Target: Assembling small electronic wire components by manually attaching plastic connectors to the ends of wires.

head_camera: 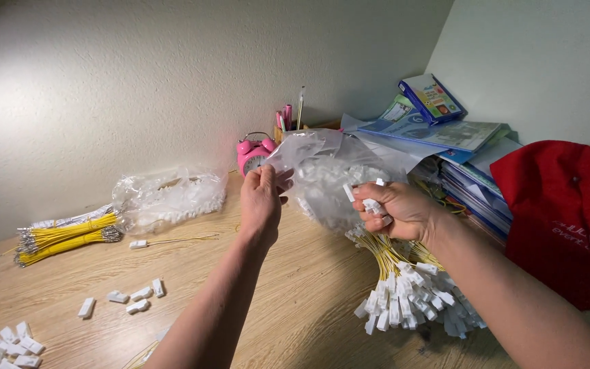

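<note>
Both hands meet at a clear plastic bag (322, 179) full of small white connectors, held up above the wooden desk (295, 301). Reaching in from below with the forearm stretched forward, the left hand (262, 199) pinches the bag's upper edge between thumb and fingers. Coming in from the lower right with the wrist bent inward, the right hand (394, 208) is clenched around a fistful of white connectors (371, 203) at the bag's side.

Right of that hand lies a red cap (565, 212), and behind it a leaning stack of books and folders (445, 137). Just below the right hand rests a bundle of yellow wires with white connectors (411, 294). Left of the left hand lies a second clear bag (169, 198), farther left a bundle of bare yellow wires (66, 237). Behind the left hand stands a pink alarm clock (254, 155) against the pale textured wall (138, 82). Loose white connectors (138, 299) dot the desk near the left forearm.
</note>
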